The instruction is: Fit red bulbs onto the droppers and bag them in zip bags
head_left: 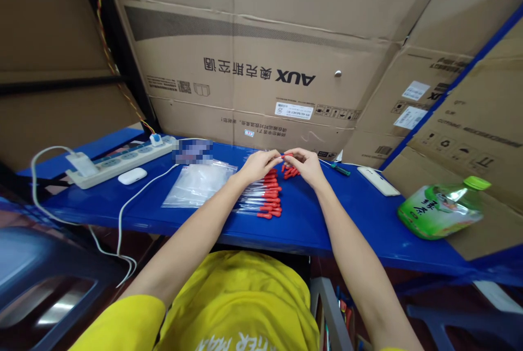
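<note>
My left hand [258,165] and my right hand [305,164] meet over the far middle of a blue table [359,215]. Both pinch a thin clear tube with a red cap [286,156] between their fingertips. Below the left hand lies a row of several clear tubes with red caps [267,198]. A small heap of loose red caps [291,172] sits under the right hand.
Clear plastic bags [196,183] lie left of the tubes. A white power strip [118,161], a white earbud case [132,175] and cables are at far left. A green-handled tool [339,168], a white phone [378,180] and a green bottle [443,208] lie right. Cardboard boxes [261,67] wall the back.
</note>
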A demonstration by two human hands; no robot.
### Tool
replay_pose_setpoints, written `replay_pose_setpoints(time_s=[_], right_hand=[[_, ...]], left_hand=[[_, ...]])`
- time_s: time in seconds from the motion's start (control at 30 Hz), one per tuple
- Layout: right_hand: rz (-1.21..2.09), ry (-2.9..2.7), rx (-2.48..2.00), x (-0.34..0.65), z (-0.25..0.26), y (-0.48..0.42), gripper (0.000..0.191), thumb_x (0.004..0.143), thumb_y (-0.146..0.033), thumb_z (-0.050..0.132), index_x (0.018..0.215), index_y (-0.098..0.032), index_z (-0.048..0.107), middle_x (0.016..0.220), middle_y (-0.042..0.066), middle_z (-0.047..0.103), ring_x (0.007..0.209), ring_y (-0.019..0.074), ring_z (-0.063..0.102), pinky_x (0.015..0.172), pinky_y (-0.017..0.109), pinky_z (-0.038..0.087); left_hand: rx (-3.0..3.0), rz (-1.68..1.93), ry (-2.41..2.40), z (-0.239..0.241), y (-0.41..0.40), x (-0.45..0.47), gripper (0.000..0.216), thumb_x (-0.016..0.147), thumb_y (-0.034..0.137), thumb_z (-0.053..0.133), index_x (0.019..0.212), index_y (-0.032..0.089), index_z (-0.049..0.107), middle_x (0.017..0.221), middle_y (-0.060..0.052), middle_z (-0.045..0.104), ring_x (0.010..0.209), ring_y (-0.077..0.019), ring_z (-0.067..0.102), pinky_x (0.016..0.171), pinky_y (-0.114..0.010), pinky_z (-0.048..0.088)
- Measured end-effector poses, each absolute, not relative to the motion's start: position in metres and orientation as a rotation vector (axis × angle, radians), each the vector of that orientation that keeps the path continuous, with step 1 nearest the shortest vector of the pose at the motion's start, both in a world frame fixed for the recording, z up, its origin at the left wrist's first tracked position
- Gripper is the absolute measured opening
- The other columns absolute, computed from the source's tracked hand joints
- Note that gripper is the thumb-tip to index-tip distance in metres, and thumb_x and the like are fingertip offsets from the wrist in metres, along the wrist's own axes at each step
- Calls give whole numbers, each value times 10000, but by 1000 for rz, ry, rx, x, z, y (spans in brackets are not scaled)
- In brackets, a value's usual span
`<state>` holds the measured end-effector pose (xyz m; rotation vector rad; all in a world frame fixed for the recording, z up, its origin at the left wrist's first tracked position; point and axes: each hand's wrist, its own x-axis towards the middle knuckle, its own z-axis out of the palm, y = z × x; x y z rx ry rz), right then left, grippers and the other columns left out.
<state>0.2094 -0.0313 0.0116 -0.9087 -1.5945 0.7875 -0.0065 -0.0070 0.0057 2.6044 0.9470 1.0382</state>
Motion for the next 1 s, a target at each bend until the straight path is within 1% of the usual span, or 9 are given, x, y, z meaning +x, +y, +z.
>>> replay_pose_setpoints(time_s=[0.07, 0.1, 0.17, 0.23, 0.33, 0.43, 0.6, 0.87, 1.0], right_hand=[[743, -1574, -936, 210, 11, -28, 476, 762, -648, 848, 924, -204, 797, 788, 63, 803, 727, 246, 766, 757, 385, 651], [732, -1568, -949, 211, 10, -27, 489, 769, -670, 832, 906, -203, 792, 780, 65, 800, 716, 246, 761, 750, 387, 651], [735, -1570, -965, 212, 9, -27, 501, 778, -690, 816, 890, -202, 787, 766, 64, 794, 699, 243, 755, 737, 386, 651], [758, -1581, -952, 213, 9, -28, 488, 770, -663, 839, 942, -208, 791, 800, 59, 802, 723, 242, 762, 750, 382, 652], [786, -1602, -912, 214, 11, -30, 481, 745, -599, 886, 1037, -228, 789, 882, 50, 816, 796, 245, 780, 799, 381, 652], [766, -1627, -919, 215, 12, -32, 445, 756, -593, 880, 996, -230, 792, 863, 51, 812, 804, 251, 782, 805, 386, 650], [782, -1618, -945, 215, 11, -33, 432, 754, -612, 874, 927, -224, 795, 816, 62, 811, 754, 260, 778, 770, 395, 655], [811, -1589, -929, 214, 11, -36, 419, 740, -584, 897, 910, -212, 807, 820, 68, 820, 740, 266, 786, 787, 409, 666], [808, -1592, -934, 214, 12, -36, 430, 737, -599, 896, 903, -212, 806, 812, 71, 818, 742, 271, 788, 785, 414, 668]], left_hand=[[2614, 1041, 1002, 6, -9, -6, 373, 1087, 497, 495, 1257, 216, 672, 900, -37, 778, 809, -211, 707, 731, -277, 439], [2631, 1030, 1025, 6, -10, -6, 371, 1090, 496, 488, 1270, 224, 665, 910, -38, 779, 827, -216, 712, 736, -278, 442], [2669, 996, 1055, 7, -10, -7, 355, 1106, 479, 450, 1234, 247, 687, 991, -46, 792, 902, -222, 728, 771, -280, 455], [2689, 987, 1070, 8, -10, -8, 367, 1116, 471, 420, 1187, 262, 713, 1074, -48, 799, 974, -225, 735, 807, -281, 467], [2695, 1001, 1070, 10, -9, -12, 405, 1122, 490, 392, 1180, 272, 728, 1135, -43, 801, 1024, -222, 735, 822, -276, 474], [2703, 980, 1061, 12, -8, -15, 431, 1121, 510, 383, 1177, 277, 742, 1137, -39, 807, 1022, -218, 739, 807, -267, 470], [2718, 942, 1074, 12, -8, -15, 424, 1117, 485, 405, 1154, 272, 770, 1092, -49, 819, 983, -217, 746, 799, -262, 464], [2708, 956, 1056, 13, -10, -14, 417, 1114, 477, 424, 1107, 261, 781, 1041, -49, 822, 944, -210, 747, 780, -257, 450], [2707, 945, 1054, 13, -11, -13, 417, 1110, 478, 427, 1097, 259, 781, 1032, -56, 822, 938, -216, 752, 778, -261, 453]])
